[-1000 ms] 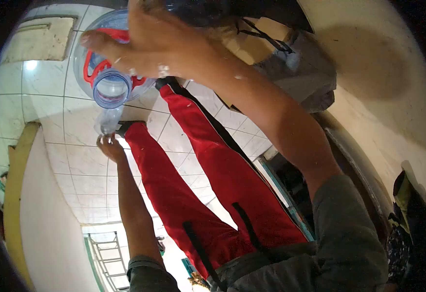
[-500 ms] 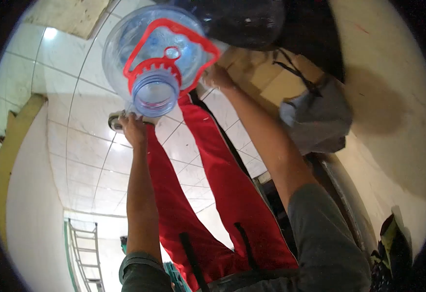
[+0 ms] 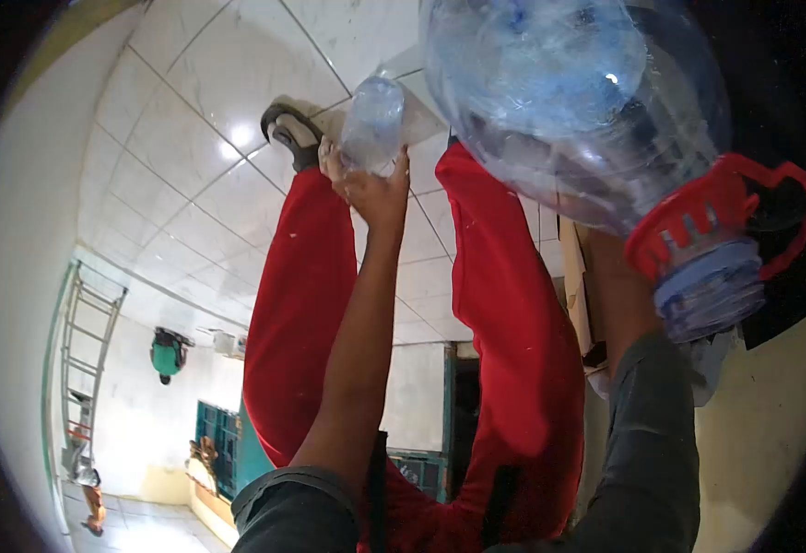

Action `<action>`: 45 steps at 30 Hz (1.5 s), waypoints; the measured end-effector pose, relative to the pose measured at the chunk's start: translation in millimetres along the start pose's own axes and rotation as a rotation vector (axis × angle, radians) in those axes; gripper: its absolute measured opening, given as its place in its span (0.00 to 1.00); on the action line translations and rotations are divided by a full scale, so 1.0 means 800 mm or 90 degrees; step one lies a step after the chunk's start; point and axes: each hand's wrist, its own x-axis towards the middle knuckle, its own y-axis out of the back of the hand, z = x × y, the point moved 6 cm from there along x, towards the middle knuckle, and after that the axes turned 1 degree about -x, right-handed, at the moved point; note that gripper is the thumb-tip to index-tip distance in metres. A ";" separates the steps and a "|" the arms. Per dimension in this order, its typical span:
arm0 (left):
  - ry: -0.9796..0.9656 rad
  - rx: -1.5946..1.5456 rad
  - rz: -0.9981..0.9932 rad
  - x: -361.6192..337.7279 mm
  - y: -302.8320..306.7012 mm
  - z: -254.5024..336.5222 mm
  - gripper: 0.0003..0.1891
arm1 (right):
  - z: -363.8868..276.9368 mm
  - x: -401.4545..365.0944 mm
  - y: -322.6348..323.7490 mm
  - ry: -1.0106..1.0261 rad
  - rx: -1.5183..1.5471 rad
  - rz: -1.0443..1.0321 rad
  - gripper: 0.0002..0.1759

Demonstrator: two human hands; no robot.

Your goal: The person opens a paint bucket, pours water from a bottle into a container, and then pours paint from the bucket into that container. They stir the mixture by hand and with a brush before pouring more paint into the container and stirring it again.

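Note:
A small clear plastic bottle point(image 3: 372, 124) is in my left hand point(image 3: 366, 189), whose fingers curl around its lower part above the tiled floor. Close to the camera, a large transparent water jug point(image 3: 550, 111) is held up and tilted, its open neck point(image 3: 709, 290) pointing down to the right. A red collar and carrying handle point(image 3: 794, 184) ring that neck. My right forearm point(image 3: 622, 286) passes behind the jug and carries it; the fingers of that hand are hidden by the jug.
My red-trousered legs point(image 3: 301, 304) stand apart on the tiled floor point(image 3: 200, 101), with one shoe point(image 3: 294, 134) showing. Farther off, a ladder point(image 3: 89, 341) leans by the wall, near a person point(image 3: 85, 470) and a figure in green point(image 3: 168, 355). Cardboard point(image 3: 570, 258) lies beside my right leg.
The jug has moved right and closer, its neck swinging to the lower right. My left hand has left the jug's neck and now holds the small bottle. My right hand has become hidden.

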 end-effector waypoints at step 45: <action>0.021 0.004 -0.299 0.044 0.017 -0.030 0.39 | -0.359 -0.068 0.432 -0.108 -0.048 0.303 0.29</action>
